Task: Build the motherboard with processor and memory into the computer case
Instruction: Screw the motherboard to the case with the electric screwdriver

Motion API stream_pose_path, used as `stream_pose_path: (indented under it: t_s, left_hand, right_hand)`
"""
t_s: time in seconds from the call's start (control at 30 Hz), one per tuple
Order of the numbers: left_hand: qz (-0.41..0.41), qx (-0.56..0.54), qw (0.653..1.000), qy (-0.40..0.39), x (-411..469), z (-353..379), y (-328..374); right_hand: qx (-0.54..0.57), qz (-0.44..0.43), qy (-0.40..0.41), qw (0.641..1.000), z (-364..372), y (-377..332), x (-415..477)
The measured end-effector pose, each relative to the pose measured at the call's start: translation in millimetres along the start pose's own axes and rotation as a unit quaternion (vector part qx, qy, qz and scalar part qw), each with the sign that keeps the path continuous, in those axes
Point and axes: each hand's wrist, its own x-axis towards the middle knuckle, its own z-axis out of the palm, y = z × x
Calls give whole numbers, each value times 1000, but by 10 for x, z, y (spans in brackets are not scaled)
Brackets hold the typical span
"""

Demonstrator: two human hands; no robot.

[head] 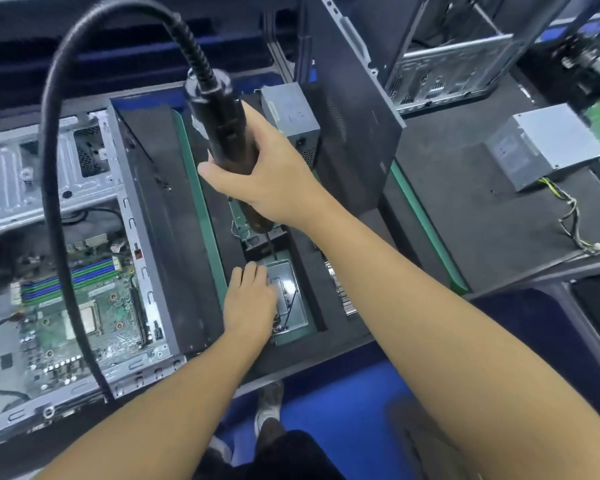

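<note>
The board [118, 306] already lies inside the open case [146, 216] at the left of the table [482, 216], its memory slots [70, 277] and socket [92, 318] facing up, so you look to be at the fastening step. Your right hand [257, 174] is wrapped around the driver [226, 126], held upright with its bit pointing down at the far end of the screw tray [291, 296]. Your left hand [252, 299] rests on the tray's left side with its fingers bent into it. I cannot tell whether they pinch a screw.

Next you likely need a screw on the bit, then a move left to a mounting hole on the board. The case wall and the black panel [167, 237] beside it stand between tray and board, so lift before you cross. The cable [54, 202] loops high and drops across the case over the board, where it may drag or hide holes. The upright panel [354, 109] stands near on your right, so your open room is upward and left.
</note>
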Motion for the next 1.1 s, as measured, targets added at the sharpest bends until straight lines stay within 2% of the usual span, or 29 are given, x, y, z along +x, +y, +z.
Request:
stream_pose_path:
  t_s: [0.17,0.23,0.37,0.67,0.93,1.1]
  left_hand:
    - [16,95,987,-130,236,-74,134]
    - [19,81,984,-155,293,-84,167]
    - [25,8,992,-123,403,-42,207]
    - [45,9,990,-132,459,45,224]
    - [106,-14,985,-138,589,82,297]
    - [89,-44,986,-136,578,102,259]
  right_hand:
    - [4,14,13,1000,-111,82,-41]
    - [12,20,15,1000,-160,122,-76]
    - [26,27,27,999,-233,183,-151]
    - [34,39,54,997,-208,216,-179]
    - [16,48,53,997,-154,224,-234]
    - [18,47,61,997,-156,198,-253]
